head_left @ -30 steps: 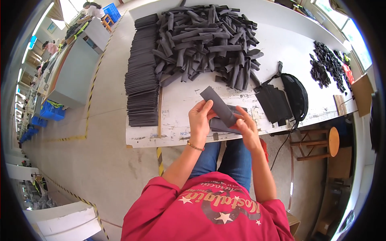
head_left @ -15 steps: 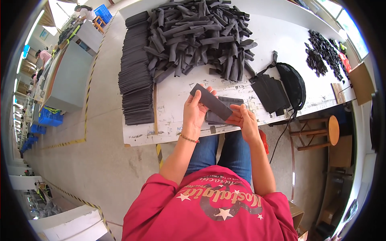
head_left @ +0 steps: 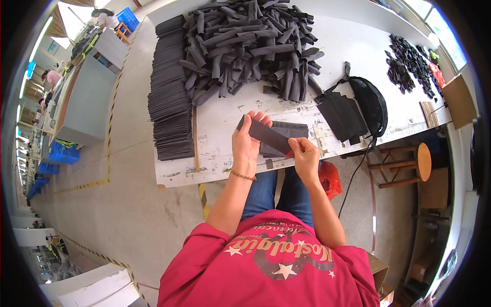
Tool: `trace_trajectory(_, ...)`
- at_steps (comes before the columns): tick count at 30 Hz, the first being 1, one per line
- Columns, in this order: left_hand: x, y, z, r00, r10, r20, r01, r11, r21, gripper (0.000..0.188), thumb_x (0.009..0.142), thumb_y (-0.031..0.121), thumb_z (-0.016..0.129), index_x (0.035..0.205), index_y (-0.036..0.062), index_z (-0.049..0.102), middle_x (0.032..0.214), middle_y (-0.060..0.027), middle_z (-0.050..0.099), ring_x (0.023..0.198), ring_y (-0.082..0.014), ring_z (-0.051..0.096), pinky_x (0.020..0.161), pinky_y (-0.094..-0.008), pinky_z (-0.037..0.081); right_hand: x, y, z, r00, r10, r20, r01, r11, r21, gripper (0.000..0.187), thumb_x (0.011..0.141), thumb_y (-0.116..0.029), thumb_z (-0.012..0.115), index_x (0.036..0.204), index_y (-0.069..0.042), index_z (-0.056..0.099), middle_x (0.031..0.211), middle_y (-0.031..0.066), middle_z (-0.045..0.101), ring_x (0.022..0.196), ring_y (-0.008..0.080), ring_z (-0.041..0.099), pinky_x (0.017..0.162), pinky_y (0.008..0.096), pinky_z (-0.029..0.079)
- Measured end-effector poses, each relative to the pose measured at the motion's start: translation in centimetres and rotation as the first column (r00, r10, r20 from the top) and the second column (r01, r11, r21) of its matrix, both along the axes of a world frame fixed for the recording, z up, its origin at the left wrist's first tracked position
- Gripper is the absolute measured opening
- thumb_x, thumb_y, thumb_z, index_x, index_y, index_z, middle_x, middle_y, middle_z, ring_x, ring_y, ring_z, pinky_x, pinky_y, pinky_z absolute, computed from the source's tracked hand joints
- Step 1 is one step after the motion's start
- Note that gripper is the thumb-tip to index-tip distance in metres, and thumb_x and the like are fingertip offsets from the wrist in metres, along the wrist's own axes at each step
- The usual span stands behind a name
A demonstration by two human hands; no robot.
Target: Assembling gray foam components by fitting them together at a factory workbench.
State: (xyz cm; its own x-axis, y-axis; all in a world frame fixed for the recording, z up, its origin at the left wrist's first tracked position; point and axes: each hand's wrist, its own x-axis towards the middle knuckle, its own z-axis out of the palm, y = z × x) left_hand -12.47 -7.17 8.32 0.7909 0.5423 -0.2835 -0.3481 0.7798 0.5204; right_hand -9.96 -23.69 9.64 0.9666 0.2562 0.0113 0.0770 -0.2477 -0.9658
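A dark grey fabric strip (head_left: pixel 266 134), flat and folded-looking, is held slantwise above the table's near edge. My left hand (head_left: pixel 246 149) grips its upper left end, thumb on top and fingers beneath. At its lower right end, my right hand (head_left: pixel 306 155) pinches the strip between thumb and fingers. Just behind the strip, a small stack of similar flat pieces (head_left: pixel 295 131) lies on the white table (head_left: pixel 230 115), partly hidden by my hands. A long, tightly packed row of folded dark pieces (head_left: pixel 169 102) stands to the left, beside a big heap of loose rolled strips (head_left: pixel 250 48).
To the right lie flat black pieces (head_left: pixel 341 116) and a black mesh-covered item (head_left: pixel 369 105) with a cord hanging down. Small black parts (head_left: pixel 409 64) are scattered far right. A wooden stool (head_left: pixel 423 162) and red plastic bag (head_left: pixel 330 180) are below the table.
My right hand has gone from spread fingers under the strip's end to a closed pinch on it. The strip has shifted slightly left. More of the red bag shows.
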Motion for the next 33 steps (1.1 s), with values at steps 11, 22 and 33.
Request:
trace_trajectory(11,1.3,2.8,-0.5,0.954,-0.079,-0.289,0.232,0.805,0.546,0.015,0.090,0.006,0.062,0.102,-0.0005,0.068,0.085,-0.0056,0.068,0.073,-0.0094,0.061,0.062,-0.0224,0.049,8.0,-5.1,-2.0,0.992,0.003,-0.129,0.014,0.992,0.128,0.016,0.092,-0.014,0.063,0.089,0.000,0.068,0.070,0.0003,0.060,0.056,0.0065,0.053,0.045,0.0219,0.041)
trace_trajectory(22,4.3,11.5,-4.4,0.804,0.582,-0.122,-0.294,0.566,0.770,0.012,0.088,0.007,0.064,0.095,-0.0021,0.067,0.079,-0.0044,0.066,0.071,-0.0084,0.059,0.063,-0.0232,0.048,8.4,-6.2,-5.4,0.915,-0.027,0.403,0.226,0.861,-0.456,0.017,0.087,-0.019,0.066,0.093,-0.004,0.067,0.087,0.0150,0.063,0.073,0.0318,0.064,0.065,0.0397,0.049)
trace_trajectory(33,13.4,10.7,0.3,0.860,0.509,0.028,0.003,-0.060,0.998,0.012,0.083,0.015,0.071,0.085,0.0038,0.066,0.080,-0.0099,0.066,0.069,-0.0243,0.064,0.063,-0.0347,0.050,12.8,-7.9,-6.0,0.756,0.254,0.604,0.362,0.607,-0.708,0.030,0.082,-0.014,0.066,0.109,-0.003,0.060,0.107,0.0102,0.056,0.100,0.0288,0.053,0.083,0.0399,0.045)
